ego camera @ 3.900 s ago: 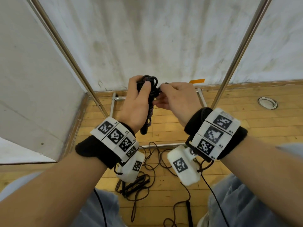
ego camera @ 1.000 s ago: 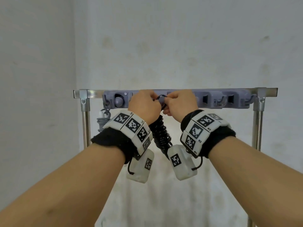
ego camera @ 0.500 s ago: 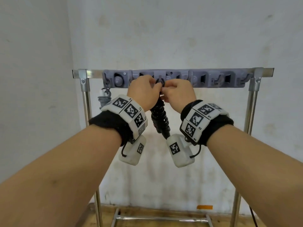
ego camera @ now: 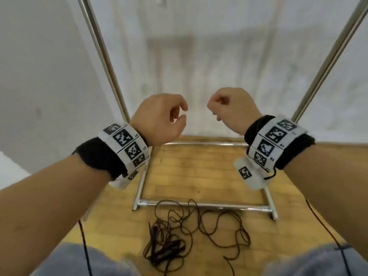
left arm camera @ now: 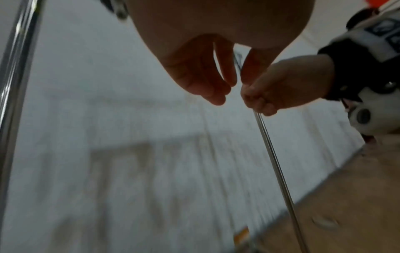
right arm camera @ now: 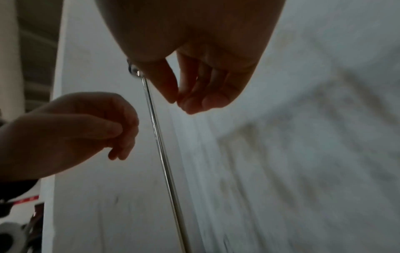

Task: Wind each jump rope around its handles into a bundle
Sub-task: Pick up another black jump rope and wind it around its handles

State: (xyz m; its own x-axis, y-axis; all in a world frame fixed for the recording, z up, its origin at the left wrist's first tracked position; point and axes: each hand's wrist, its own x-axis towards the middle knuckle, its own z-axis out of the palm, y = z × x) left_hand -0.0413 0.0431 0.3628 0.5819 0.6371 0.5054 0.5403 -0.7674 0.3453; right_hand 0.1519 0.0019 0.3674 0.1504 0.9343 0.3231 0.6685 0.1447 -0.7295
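Both of your hands hang in the air in front of you, side by side with a gap between them, and neither one has anything in it. Your left hand point(ego camera: 159, 119) has its fingers loosely curled, the thumb and forefinger tips near each other but apart, with bare wall showing through the ring they make; the left wrist view shows the same relaxed curl and nothing inside it. Your right hand point(ego camera: 232, 108) is curled a little tighter, fingertips drawn in toward the thumb, yet the right wrist view shows the fingers point(right arm camera: 201, 95) hanging loose around no object at all. The jump rope point(ego camera: 191, 232) lies well below both hands on the wooden floor point(ego camera: 199, 172), close to your knees. Its cord sprawls in loose, unwound loops that spread from under your left hand to under your right, and its dark handles point(ego camera: 167, 251) lie together in the tangle nearer your left side. The metal rack base point(ego camera: 199, 205) sits on the floor just beyond the rope, and its two upright poles rise on the outer side of each hand, the left pole point(ego camera: 103, 56) beyond your left hand, the right pole point(ego camera: 326, 60) beyond your right wrist.
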